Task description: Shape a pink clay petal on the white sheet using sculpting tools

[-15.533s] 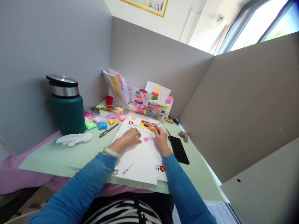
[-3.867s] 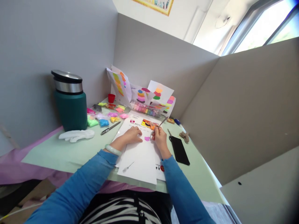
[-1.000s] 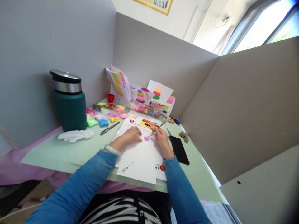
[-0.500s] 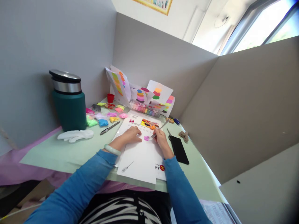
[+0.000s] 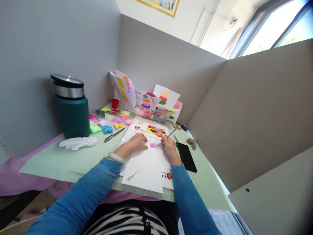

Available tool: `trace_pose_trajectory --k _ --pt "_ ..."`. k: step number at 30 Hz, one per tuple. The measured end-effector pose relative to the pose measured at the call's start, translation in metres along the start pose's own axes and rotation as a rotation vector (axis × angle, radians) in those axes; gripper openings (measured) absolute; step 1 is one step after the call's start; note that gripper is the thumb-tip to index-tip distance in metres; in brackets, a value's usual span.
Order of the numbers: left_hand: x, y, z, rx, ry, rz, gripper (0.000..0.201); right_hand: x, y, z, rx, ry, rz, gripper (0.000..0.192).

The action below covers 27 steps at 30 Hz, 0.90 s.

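Note:
My left hand (image 5: 137, 142) lies flat on a white sheet of paper (image 5: 146, 163), fingers spread, holding it down. My right hand (image 5: 168, 145) grips a metal fork (image 5: 166, 137), its tines lying at the right edge of a small pink clay blob (image 5: 153, 145) on the sheet. An orange clay bit (image 5: 158, 133) sits just beyond, on the printed colour picture (image 5: 153, 130). A pale bangle (image 5: 117, 157) circles my left wrist.
A green flask (image 5: 70, 111) stands at the left, a white glove (image 5: 78, 143) and a pen (image 5: 114, 134) lie before it. Clay packets (image 5: 107, 122), a clay box (image 5: 151, 115) and colour-swatch sheets (image 5: 146, 98) crowd the back. A black pouch (image 5: 186, 156) lies at the right. Grey partitions enclose the desk.
The fork's tines have shifted slightly about the pink blob over the last second. My left hand has stayed flat on the paper.

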<state>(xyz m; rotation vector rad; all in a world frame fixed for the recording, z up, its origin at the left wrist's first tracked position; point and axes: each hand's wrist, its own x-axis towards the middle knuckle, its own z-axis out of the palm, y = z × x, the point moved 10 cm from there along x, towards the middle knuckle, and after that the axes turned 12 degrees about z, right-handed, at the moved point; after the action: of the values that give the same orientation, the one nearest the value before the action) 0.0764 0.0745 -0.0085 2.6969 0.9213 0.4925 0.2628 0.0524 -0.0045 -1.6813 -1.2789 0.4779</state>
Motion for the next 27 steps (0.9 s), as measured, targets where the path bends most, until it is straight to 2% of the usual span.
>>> trace_pose_trajectory --k 4,8,12,15,18,21,27 --pt "0.000 0.000 0.000 0.003 0.003 0.003 0.038 -0.005 -0.009 0.007 0.041 -0.004 -0.019 0.039" --pt "0.000 -0.001 0.000 0.018 0.005 0.006 0.036 -0.007 -0.016 0.019 -0.076 -0.042 -0.081 0.040" --pt "0.001 -0.002 0.001 0.022 0.013 0.013 0.037 -0.004 -0.010 0.010 -0.139 -0.002 -0.074 0.039" --pt "0.002 -0.002 0.002 0.020 0.012 0.015 0.037 -0.005 -0.010 0.005 -0.096 0.018 -0.070 0.039" --pt "0.001 -0.002 0.002 0.015 0.002 0.004 0.038 -0.008 -0.014 0.010 -0.029 -0.018 -0.077 0.039" --pt "0.001 -0.002 0.002 0.019 -0.001 0.002 0.039 -0.008 -0.014 0.015 -0.062 -0.053 -0.067 0.039" --pt "0.002 -0.001 0.001 0.019 0.004 0.008 0.038 -0.004 -0.007 -0.002 -0.099 0.034 -0.029 0.037"
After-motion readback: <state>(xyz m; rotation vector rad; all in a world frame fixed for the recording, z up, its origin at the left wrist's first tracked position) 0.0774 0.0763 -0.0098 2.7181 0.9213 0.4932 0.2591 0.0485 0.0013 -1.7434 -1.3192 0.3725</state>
